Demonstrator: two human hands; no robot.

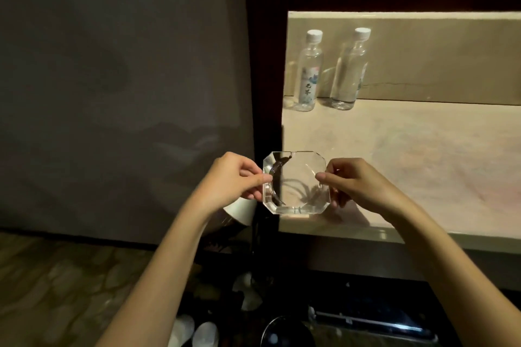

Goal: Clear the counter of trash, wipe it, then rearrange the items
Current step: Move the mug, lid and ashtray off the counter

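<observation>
A clear glass ashtray (296, 182) is held above the front left corner of the worktop (408, 155), pinched at its left side by the left hand (229, 177) and at its right side by the right hand (356, 184). Whether it touches the surface cannot be told. The rearranging step is judged to be in hand, since no trash is seen on the stone. A level, gentle set-down is called for next. The ashtray is thick, square with cut corners, and has a round hollow. The worktop is pale, mottled and smooth. Two clear plastic bottles (308, 70) with white caps are stood at the back left corner.
</observation>
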